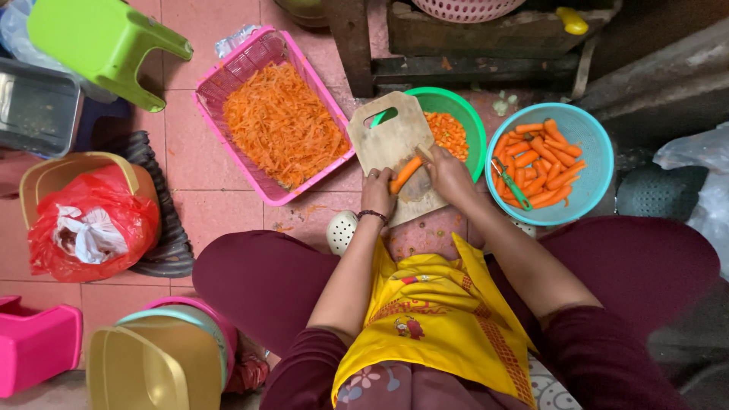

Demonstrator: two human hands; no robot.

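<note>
Nearest the camera, a yellow apron [437, 319] covers the person's lap, knees in dark red spread to either side. Both forearms run forward from there to the board [392, 148], a wooden one with a handle slot, lying tilted on the rim of the green bowl [465, 114].

The left hand [377, 193] sits at the board's near edge, fingers curled down on the lower end of the carrot [405, 174], pinning it. The carrot's long axis runs diagonally, from low by the left fingertips up and away to the right. The right hand [449, 175] lies just across it, fingers closed around what looks like a knife; the blade is mostly hidden, so its exact line cannot be told. The right hand is at the carrot's far end, the left at its near end, both touching close.

Beyond, the green bowl holds chopped carrot. To the right, a blue bowl [600, 163] is full of peeled carrots with a green peeler [515, 187] on top. To the left, a pink basket [262, 53] holds shredded carrot. Farther left: a red bag [114, 220] and a green stool [99, 38].
</note>
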